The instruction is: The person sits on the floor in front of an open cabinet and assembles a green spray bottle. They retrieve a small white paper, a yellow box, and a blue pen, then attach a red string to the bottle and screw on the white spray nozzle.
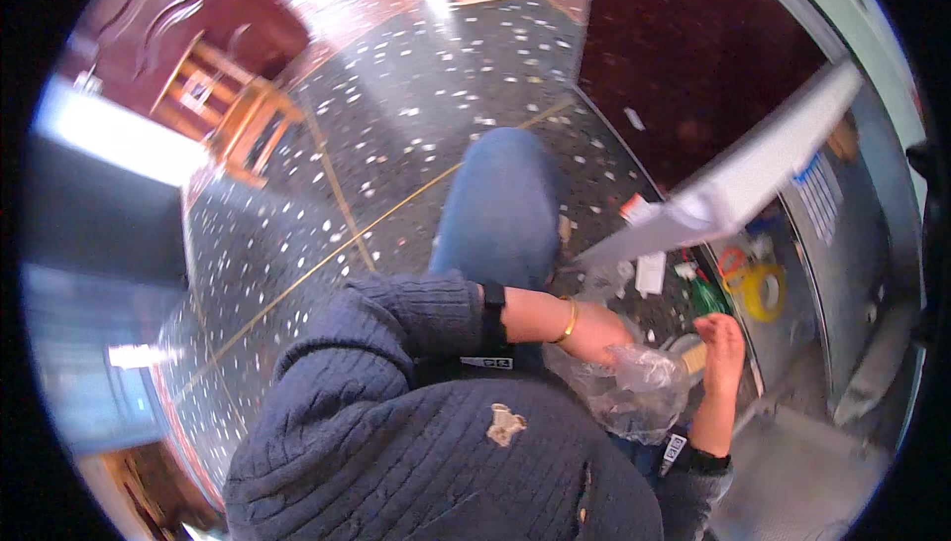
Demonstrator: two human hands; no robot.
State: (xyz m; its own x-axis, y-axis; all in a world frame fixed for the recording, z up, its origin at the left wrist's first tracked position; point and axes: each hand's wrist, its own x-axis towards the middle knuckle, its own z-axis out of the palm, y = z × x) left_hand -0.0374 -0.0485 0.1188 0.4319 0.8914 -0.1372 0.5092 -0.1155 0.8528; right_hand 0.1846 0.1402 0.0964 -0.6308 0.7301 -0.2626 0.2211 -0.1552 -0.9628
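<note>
Two bare hands flank a clear plastic bag (642, 404) at the lap. The left hand (594, 335) meets its far edge, film blurring the fingertips, so I cannot tell their grip. The right hand (723, 348), loosely curled, rises just right; any hold is unclear. The bag looks light, limp and slippery, probably best pinched by its edge.

1. Your left hand (596, 335) touches the clear plastic bag (644, 397).
2. Your right hand (724, 353) is just beside it.
3. A yellow tape roll (751, 293) lies near your right hand.
4. A wooden chair (244, 117) stands well apart, on your left.
</note>
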